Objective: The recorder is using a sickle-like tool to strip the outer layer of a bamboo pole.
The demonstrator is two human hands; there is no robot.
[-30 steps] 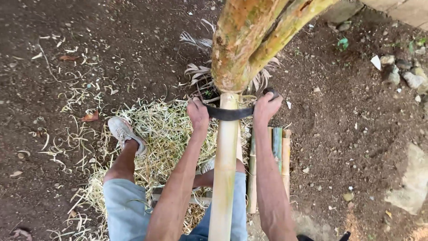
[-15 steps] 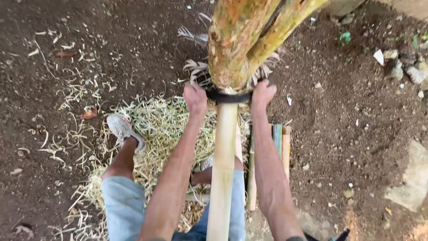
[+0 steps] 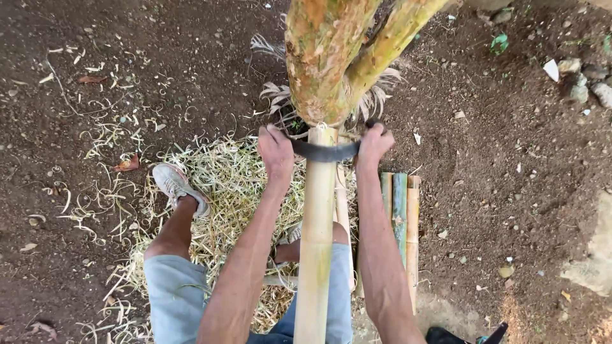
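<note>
Bamboo, pale and stripped of its skin, fills the middle of the head view: a long bamboo pole (image 3: 317, 236) runs from between the person's knees up to the tree trunk (image 3: 322, 57), its far end butted against the bark, seemingly so the trunk braces it. Across that far end lies a dark curved blade (image 3: 325, 151), set crosswise like a drawknife. The left hand (image 3: 276, 153) is curled tight around the blade's left end and the right hand (image 3: 373, 145) around its right end, one on each side of the pole, which keeps the edge level on the round surface. So the blade sits between the two hands, touching the pole just below the trunk. Pale shavings (image 3: 217, 185) heap on the soil to the left, around a grey shoe (image 3: 178, 186). Just right of the pole, split bamboo slats (image 3: 400, 210) lie side by side on the ground.
</note>
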